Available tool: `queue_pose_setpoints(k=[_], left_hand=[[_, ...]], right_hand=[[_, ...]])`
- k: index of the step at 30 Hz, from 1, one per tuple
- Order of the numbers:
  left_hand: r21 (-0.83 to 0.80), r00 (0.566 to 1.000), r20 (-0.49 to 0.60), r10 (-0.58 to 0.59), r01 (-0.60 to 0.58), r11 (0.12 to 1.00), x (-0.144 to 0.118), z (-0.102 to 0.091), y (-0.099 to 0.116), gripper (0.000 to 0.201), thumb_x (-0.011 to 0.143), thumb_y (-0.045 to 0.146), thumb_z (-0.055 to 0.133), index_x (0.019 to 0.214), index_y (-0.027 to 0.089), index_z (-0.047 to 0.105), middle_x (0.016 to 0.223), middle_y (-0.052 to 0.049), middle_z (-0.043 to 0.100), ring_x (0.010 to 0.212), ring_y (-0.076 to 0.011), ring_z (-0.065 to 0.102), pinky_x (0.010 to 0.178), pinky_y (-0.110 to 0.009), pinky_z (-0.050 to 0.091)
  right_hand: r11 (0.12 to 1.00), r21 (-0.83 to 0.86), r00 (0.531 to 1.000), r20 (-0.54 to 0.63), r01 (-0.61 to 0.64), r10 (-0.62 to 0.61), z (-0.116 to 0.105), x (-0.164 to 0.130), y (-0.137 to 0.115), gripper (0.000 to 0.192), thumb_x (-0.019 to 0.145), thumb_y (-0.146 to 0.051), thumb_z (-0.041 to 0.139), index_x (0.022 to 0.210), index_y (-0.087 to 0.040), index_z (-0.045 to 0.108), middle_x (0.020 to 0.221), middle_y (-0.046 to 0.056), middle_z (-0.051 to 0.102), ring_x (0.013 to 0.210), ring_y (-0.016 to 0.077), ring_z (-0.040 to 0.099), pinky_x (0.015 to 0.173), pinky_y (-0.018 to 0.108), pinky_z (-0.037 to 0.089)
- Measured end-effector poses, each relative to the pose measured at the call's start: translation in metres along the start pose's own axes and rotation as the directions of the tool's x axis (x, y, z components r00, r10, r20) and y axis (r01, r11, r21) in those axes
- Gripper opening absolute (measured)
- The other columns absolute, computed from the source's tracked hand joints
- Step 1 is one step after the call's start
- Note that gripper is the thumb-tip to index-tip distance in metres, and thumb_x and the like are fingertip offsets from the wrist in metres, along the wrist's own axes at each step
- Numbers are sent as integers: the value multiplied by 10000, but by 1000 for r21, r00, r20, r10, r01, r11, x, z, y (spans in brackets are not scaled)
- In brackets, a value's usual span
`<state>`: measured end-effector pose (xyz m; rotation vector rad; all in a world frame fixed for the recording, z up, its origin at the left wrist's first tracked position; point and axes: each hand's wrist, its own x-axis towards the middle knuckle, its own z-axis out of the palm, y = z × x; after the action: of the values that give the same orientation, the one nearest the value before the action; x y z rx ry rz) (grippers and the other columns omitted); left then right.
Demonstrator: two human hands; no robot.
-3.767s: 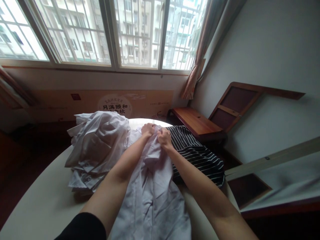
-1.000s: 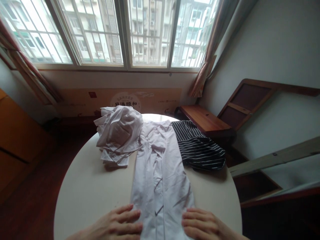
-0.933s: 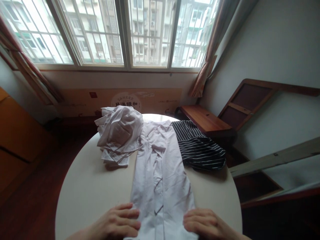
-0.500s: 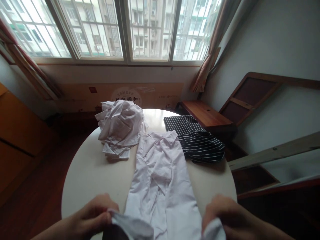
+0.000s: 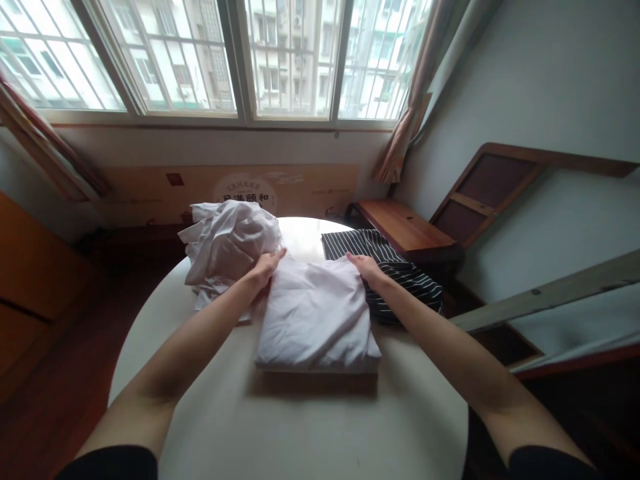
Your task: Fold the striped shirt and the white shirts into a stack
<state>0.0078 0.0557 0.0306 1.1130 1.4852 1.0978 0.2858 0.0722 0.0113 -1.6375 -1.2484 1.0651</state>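
A white shirt (image 5: 317, 317) lies doubled over into a rough rectangle on the round white table (image 5: 310, 427), its fold toward me. At the shirt's far left corner, my left hand (image 5: 269, 265) is closed with the fabric edge between thumb and fingers. My right hand (image 5: 365, 268) pinches the far right corner in the same way. Left of the shirt sits a crumpled heap of white clothes (image 5: 227, 233), close behind my left hand. Black cloth with white stripes (image 5: 400, 270) lies just right of the shirt, partly behind my right forearm.
Beyond the table stand a low wooden bench (image 5: 405, 225) and a long printed cardboard box (image 5: 140, 190) under the window. An orange cabinet (image 5: 40, 280) is at the left. A wooden frame (image 5: 485, 193) leans on the right wall.
Both hands have carried the shirt's near end forward, away from me, folding it over onto the collar end. The view has shifted slightly; the heap and striped cloth stay put.
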Motion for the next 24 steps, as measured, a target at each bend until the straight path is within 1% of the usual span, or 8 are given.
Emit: queue_pose_setpoints(k=[7,10,13,16,18,20,21,24], left_hand=[[446,922,-140,361,-266,854,-14,4,-32,443,789,194,607,1224,179,519,1103,-116,660,1046,-240,613,924,-314,457],[593,893,-144,427,-267,760,-13,1,-34,461,859,187,511,1313,171,436,1219,-137,598,1138,-258,563,973,-352,426],[829,848,14,530,-306,468,-25,-2,-31,476,882,166,454,1355,168,403,1278,-163,542,1140,-292,552,961,-404,428],[838,726,330,603,-520,167,-51,-1,-23,450,913,181,390,1361,202,428,1397,-151,438,1236,-308,460,1019,-466,354],[647,554,630,545,-762,27,-71,2,-21,451,933,269,393,1381,224,419,1444,-116,400,1311,-287,377,1073,-456,287],[410,374,834,406,-912,-2,-86,4,-25,524,927,410,412,1420,240,365,1464,-86,385,1362,-265,304,1110,-435,230],[349,332,879,341,-937,14,-90,5,-30,580,915,479,409,1439,242,331,1476,-78,369,1381,-265,267,1121,-437,201],[398,402,886,231,-915,63,-93,-1,-52,695,884,602,365,1470,244,256,1518,-72,282,1414,-299,159,1131,-487,123]], right_hand=[[848,-452,917,-140,276,-373,-1,-7,12,164,796,-286,588,863,-152,655,863,84,693,788,196,624,744,292,446],[823,-537,893,-258,186,-370,8,-4,8,276,888,-356,449,977,-157,618,923,118,684,849,234,624,773,334,438],[828,-560,929,-291,29,-229,11,-3,6,335,895,-383,425,1051,-130,581,934,151,667,857,266,616,780,371,439],[780,-588,866,-253,216,-430,5,-28,6,333,895,-368,426,1073,-126,569,1037,160,626,962,274,571,851,390,429],[651,-632,755,-154,420,-638,0,-63,10,293,909,-342,412,1024,-142,592,1046,148,614,1013,271,537,907,404,408],[502,-642,688,54,579,-724,-2,-104,20,271,922,-324,407,947,-158,620,971,124,634,978,258,548,916,412,406],[439,-625,665,178,645,-725,-3,-124,27,260,918,-326,428,925,-165,633,944,112,646,956,253,560,910,413,411],[304,-542,595,513,784,-619,-4,-168,52,360,901,-364,482,1191,-173,578,1213,114,604,1147,258,514,1003,429,369]])
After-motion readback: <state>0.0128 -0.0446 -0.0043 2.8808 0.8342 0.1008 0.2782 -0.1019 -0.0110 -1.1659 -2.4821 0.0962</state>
